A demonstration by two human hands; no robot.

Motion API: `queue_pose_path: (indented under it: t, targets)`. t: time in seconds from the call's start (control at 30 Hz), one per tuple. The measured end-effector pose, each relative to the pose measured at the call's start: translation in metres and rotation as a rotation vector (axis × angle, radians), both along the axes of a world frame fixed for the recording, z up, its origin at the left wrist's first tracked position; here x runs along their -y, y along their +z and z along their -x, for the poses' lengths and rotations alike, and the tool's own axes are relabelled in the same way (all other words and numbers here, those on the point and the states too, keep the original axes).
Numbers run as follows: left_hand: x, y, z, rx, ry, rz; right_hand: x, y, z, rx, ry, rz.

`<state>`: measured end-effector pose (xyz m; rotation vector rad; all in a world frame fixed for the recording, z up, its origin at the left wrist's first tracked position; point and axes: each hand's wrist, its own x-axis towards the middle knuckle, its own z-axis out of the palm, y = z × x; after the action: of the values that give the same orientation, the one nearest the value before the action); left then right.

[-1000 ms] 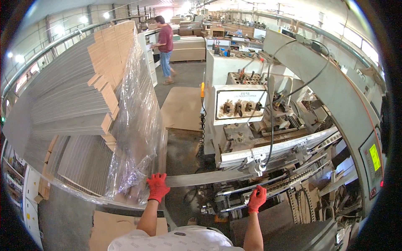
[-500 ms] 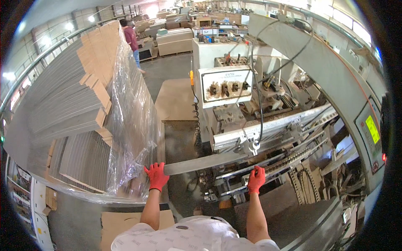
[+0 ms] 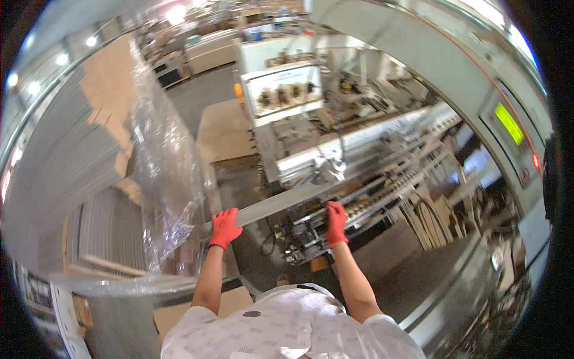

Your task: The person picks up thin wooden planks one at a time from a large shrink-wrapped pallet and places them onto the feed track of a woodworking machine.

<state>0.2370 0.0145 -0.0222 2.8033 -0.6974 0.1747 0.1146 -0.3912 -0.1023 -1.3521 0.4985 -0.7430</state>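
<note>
My left hand (image 3: 226, 228), in a red glove, is at the near left end of a long, narrow grey board (image 3: 278, 203). Its fingers appear bent over that end, partly hidden. The board slopes up to the right, into the machine (image 3: 365, 149), under a bright metal fitting (image 3: 336, 170). My right hand (image 3: 336, 224), gloved in red too, is in front of the board beside the machine's metal rails (image 3: 382, 200). Its fingers are curled in; whatever may be inside them is hidden.
A tall stack of grey panels (image 3: 54, 155), partly wrapped in clear film (image 3: 170, 179), rises on the left. A control panel (image 3: 509, 124) with a yellow-green screen hangs at the right. Brown sheet material (image 3: 224, 131) lies on the floor behind.
My view has tilted down and turned, with some blur, so the machine appears lower-left and the distant person is out of sight. My right hand appears nearer the left one.
</note>
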Motion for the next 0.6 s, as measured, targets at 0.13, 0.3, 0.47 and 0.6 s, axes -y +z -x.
queue_pose_path:
  t: [0.13, 0.3, 0.47, 0.6]
  targets:
    - [0.003, -0.011, -0.010, -0.095, -0.045, 0.065, -0.053, -0.016, -0.005, 0.047, 0.143, -0.355]
    - [-0.027, -0.031, 0.024, -0.075, -0.130, 0.111, -0.107, 0.023, 0.022, -0.177, 0.184, -0.496]
    - [0.022, -0.019, 0.106, -0.118, -0.355, 0.173, -0.139, 0.101, 0.069, -0.348, -0.028, -0.890]
    - [0.139, 0.019, 0.162, -0.021, -0.535, 0.159, -0.080, 0.122, 0.089, -0.028, -0.773, -0.565]
